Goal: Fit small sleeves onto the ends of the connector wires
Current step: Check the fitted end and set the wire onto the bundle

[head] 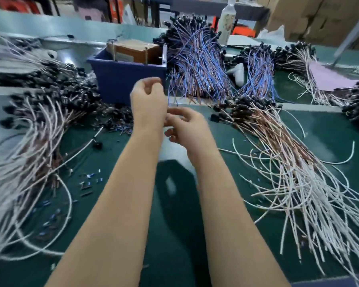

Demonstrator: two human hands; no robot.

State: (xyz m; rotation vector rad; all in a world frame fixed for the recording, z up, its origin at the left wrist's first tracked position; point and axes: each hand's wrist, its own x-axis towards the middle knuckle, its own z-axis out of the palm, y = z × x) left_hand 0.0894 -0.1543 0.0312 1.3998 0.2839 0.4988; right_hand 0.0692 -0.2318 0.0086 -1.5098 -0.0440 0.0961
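My left hand (148, 100) is raised over the green mat (174, 235), its fingers curled and its thumb and forefinger close together. Just below and to the right, my right hand (186, 127) also has curled fingers, close to the left wrist. Motion blur hides whatever lies between the fingers of either hand. Small loose sleeves (90, 179) are scattered on the mat at the left. A large fan of white and brown connector wires (294, 175) with black ends lies at the right. A similar heap (29, 137) lies at the left.
A dark blue bin (124, 79) holding a brown box stands just behind my hands. Bundles of blue and brown wires (199, 65) are piled beside it. A bottle (228, 19) and a pink sheet (327, 77) lie at the back right.
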